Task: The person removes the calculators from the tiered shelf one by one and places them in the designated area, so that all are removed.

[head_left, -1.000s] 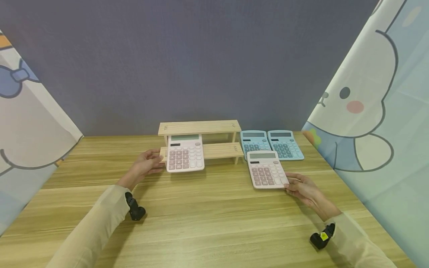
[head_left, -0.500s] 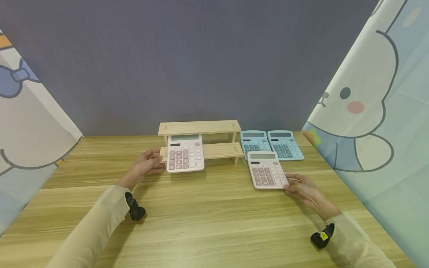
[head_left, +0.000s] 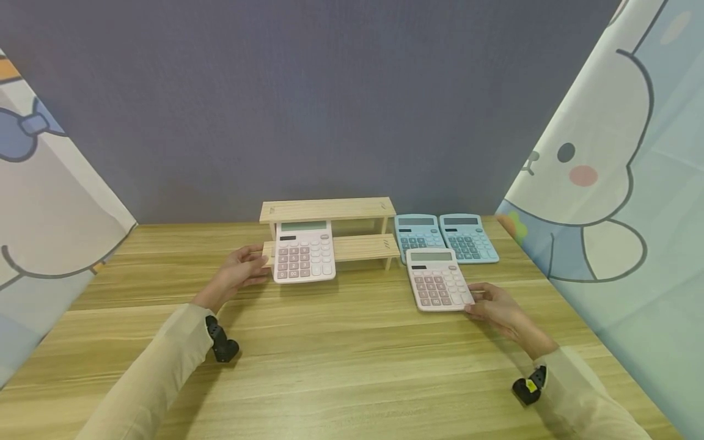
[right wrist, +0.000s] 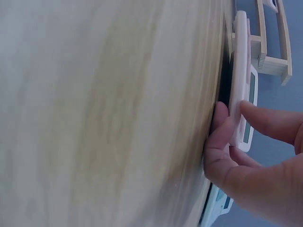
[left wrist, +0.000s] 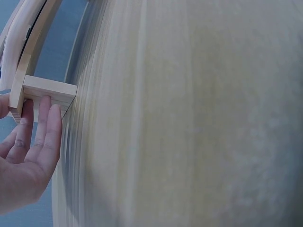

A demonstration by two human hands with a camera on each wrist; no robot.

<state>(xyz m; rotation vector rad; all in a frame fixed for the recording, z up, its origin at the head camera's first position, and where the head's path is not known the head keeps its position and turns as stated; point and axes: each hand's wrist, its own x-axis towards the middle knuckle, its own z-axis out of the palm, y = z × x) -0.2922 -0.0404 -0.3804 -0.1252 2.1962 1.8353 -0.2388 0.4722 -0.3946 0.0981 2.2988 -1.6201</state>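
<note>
A low two-tier wooden rack (head_left: 363, 247) stands against the grey panel. My left hand (head_left: 240, 272) holds the left end of its lower board; in the left wrist view the fingers (left wrist: 48, 137) reach under the board and the thumb lies at its edge. A pink calculator (head_left: 304, 263) leans on that board, its top edge under the upper board. To the right, my right hand (head_left: 499, 311) pinches the lower right corner of a second pink calculator (head_left: 426, 266), thumb on top and fingers beneath in the right wrist view. This calculator partly covers a blue one.
Two blue calculators lie side by side right of the rack, the left one (head_left: 416, 222) partly hidden and the right one (head_left: 467, 238) in full view. The wooden table (head_left: 341, 366) meets the grey panel (head_left: 330, 110) behind. Cartoon-printed sheets (head_left: 605, 305) flank both sides.
My right hand and the pink calculator in it have shifted very slightly toward me. The left hand, the rack and the leaning calculator stay where they were.
</note>
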